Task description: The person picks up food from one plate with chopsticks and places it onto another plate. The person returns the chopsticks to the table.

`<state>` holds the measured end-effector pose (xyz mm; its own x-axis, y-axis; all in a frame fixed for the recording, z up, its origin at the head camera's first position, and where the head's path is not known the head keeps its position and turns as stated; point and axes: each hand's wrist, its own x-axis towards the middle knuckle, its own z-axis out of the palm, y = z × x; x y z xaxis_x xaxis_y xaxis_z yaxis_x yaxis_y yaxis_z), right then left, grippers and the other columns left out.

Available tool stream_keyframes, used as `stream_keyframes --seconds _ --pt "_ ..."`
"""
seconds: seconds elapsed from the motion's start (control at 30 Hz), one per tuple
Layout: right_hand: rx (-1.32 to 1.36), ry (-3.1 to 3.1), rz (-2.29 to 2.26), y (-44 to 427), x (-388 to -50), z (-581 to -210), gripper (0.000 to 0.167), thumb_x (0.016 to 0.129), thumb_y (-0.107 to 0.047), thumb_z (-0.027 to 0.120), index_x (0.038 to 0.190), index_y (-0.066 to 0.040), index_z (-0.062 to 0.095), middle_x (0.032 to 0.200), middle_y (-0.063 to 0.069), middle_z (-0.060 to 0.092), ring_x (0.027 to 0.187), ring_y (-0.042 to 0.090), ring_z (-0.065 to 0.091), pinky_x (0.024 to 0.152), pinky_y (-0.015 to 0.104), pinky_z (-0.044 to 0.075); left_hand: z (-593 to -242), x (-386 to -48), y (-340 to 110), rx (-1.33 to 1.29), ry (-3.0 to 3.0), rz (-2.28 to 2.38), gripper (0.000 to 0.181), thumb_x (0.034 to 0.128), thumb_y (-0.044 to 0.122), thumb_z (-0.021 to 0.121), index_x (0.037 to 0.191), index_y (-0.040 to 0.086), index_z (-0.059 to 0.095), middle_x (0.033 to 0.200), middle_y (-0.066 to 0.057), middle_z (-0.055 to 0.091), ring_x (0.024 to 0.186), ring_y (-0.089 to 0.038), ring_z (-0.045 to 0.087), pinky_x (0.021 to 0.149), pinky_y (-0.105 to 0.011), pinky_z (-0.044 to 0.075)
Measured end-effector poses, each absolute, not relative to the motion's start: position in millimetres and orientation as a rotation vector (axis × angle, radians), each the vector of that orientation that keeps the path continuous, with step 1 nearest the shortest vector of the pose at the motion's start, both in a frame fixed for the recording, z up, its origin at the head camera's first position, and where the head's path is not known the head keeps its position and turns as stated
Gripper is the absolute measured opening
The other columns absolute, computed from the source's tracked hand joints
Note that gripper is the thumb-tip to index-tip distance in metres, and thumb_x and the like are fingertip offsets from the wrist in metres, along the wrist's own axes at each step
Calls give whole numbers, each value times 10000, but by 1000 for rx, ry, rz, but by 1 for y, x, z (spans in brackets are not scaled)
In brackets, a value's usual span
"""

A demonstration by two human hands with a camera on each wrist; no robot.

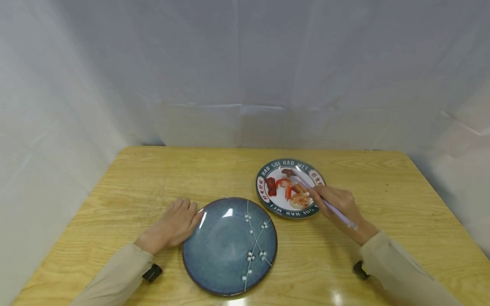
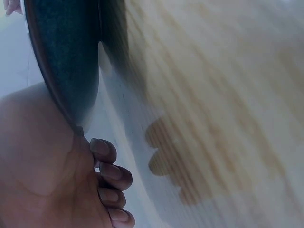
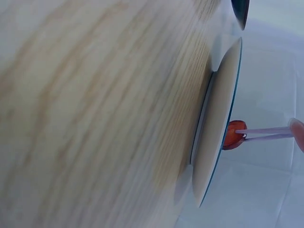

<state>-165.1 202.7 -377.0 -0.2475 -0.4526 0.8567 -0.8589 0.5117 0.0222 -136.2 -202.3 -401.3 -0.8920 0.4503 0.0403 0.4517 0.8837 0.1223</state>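
My right hand (image 1: 344, 208) holds a pair of pale purple chopsticks (image 1: 338, 214) over the smaller plate (image 1: 281, 210), which is white with a dark green lettered rim. Their tips meet a brown food piece (image 1: 288, 173) near its far side. In the right wrist view, the two sticks close on a reddish-brown piece (image 3: 233, 135) above the rim. Shrimp (image 1: 285, 185), a dark red piece (image 1: 271, 186) and a pale round slice (image 1: 300, 200) share that plate. My left hand (image 1: 176, 223) grips the left rim of a large blue plate (image 1: 226, 246), its thumb along the edge.
Both plates stand on a light wooden table (image 1: 383, 182), the blue one nearer me and left of the food plate. White sheeting (image 1: 237, 85) hangs behind the table and along its sides. Dark wrist devices (image 1: 152, 273) sit below both sleeves.
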Motion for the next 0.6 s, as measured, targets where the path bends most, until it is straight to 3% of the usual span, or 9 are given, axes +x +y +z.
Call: stream_keyframes --seconds 0.6 --pt "1156 -1820 614 194 -155 -371 379 1012 -217 505 783 33 675 736 145 692 560 216 664 506 246 516 -400 -137 -203 -742 -3040 -187 268 1032 238 407 808 91 426 796 -61 409 811 -264 412 749 -432 359"
